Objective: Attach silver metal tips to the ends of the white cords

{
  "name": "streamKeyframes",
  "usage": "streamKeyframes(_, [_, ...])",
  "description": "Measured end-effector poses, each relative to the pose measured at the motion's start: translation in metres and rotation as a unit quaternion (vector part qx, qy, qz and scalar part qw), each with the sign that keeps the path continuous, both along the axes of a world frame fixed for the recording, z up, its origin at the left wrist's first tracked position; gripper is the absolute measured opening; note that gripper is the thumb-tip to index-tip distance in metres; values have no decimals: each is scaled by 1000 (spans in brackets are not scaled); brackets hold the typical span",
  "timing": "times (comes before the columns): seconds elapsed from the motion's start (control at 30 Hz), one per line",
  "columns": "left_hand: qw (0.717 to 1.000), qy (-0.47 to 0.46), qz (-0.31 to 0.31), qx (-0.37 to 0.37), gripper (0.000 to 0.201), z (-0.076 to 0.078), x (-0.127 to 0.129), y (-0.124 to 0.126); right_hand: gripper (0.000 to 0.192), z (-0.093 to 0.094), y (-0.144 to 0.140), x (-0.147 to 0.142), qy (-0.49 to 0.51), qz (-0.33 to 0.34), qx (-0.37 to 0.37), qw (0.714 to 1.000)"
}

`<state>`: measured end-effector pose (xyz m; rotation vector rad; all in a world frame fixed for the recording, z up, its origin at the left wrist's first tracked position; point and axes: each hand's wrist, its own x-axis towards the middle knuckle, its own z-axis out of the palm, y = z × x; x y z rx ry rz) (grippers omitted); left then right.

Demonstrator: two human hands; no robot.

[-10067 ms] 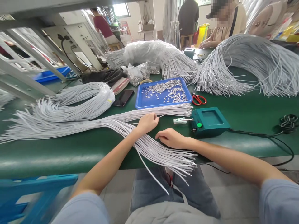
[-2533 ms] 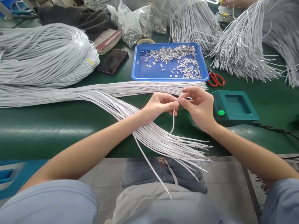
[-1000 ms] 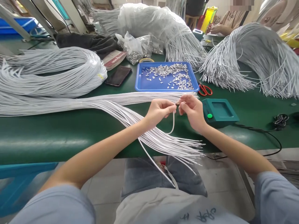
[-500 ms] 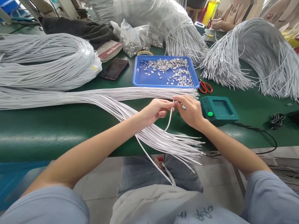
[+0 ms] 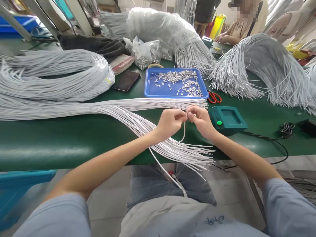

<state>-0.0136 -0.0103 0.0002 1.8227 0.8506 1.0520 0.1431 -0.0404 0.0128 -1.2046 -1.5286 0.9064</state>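
Above the front edge of the green desk (image 5: 74,138), the left hand (image 5: 170,121) and right hand (image 5: 201,120) meet, fingers of both pinched narrow on the end of one white cord (image 5: 184,131), which loops down from them to the fanned cord bundle (image 5: 138,121) beneath. Whether a metal piece sits between the fingertips is too small to tell. Just behind the hands, a blue tray (image 5: 150,90) holds scattered small silver clips (image 5: 182,84). Clear plastic bags (image 5: 143,54) beyond it contain more of the same clips. A green box (image 5: 227,118) with a shallow recess stands just beside the right hand.
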Motion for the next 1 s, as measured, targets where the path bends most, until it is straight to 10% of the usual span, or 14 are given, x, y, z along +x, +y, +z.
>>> streamKeyframes(0.1, [950, 90, 17, 298, 24, -7, -8, 7, 27, 12, -2, -3, 54, 67, -162, 983])
streamKeyframes(0.17, [933, 77, 5, 351, 26, -8, -10, 11, 23, 22, -4, 1, -21, 77, -177, 981])
streamKeyframes(0.27, [981, -15, -2, 192, 13, -6, -5, 10, 13, 37, -7, 17, -209, -22, -58, 976])
streamKeyframes(0.33, [998, -65, -24, 11, 9, -2, 3, 6, 21, 43, -9, 34, -379, -101, 35, 919])
streamKeyframes(0.43, [978, -87, -67, -175, 24, 3, 17, 2, 32, 43, -7, 55, -536, -38, 8, 843])
streamKeyframes(1.0, [948, -80, -55, -304, 19, -4, 33, 7, 21, 35, 9, 50, -628, -3, -54, 776])
